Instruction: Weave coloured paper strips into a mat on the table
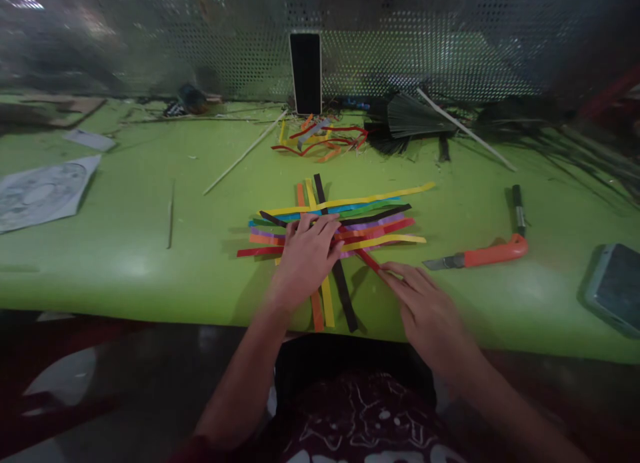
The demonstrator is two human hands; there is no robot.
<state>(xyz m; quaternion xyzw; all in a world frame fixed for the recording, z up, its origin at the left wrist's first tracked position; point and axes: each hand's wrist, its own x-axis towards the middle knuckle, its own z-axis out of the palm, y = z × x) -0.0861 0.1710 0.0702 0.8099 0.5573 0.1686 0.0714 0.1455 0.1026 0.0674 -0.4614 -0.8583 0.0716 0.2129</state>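
Colored flat strips lie woven across each other on the green table in front of me. Running sideways are several strips, with a long yellow strip (375,200) farthest from me. An orange strip (317,311), a narrow yellow one and a black strip (345,295) cross them lengthwise. My left hand (306,253) rests palm down on the weave, fingers stretched over it, hiding its middle. Low on the right, my right hand (425,296) pinches the near end of a red strip (369,259), which slants up under the weave's right part.
An orange-handled knife (493,252) lies right of my right hand, below a dark marker-like piece (518,206). A phone (306,73) stands upright behind strip scraps (325,142). Around are thin sticks (245,153), dark bristles (420,116), a printed sheet (47,186) and a grey box (617,286).
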